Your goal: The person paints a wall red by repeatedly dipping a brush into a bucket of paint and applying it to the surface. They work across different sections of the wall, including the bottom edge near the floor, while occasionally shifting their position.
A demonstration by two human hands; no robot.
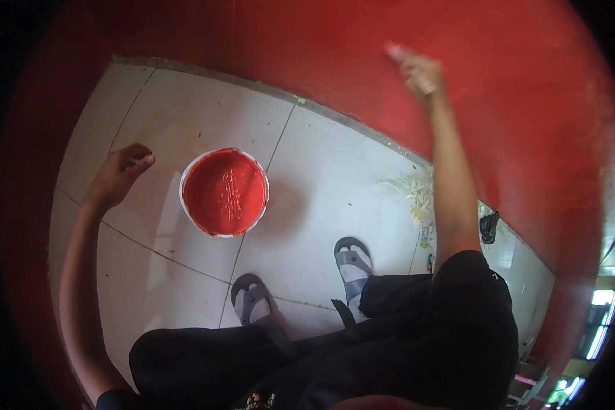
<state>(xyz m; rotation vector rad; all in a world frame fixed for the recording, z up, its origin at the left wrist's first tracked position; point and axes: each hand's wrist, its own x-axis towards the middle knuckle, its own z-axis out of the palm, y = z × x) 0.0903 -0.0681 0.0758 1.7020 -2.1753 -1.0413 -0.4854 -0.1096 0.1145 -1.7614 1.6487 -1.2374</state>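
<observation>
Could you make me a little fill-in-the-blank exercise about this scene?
1. The paint in the bucket is ____.
2. The floor is covered with pale ____.
3. Of the left hand and right hand, the ____ is nearer the bucket.
4. Both feet wear dark ____.

Missing words: red; tiles; left; sandals.

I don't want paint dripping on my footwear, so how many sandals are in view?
2, both being worn: the left sandal, nearer the paint bucket, and the right sandal, nearer the red wall.
</observation>
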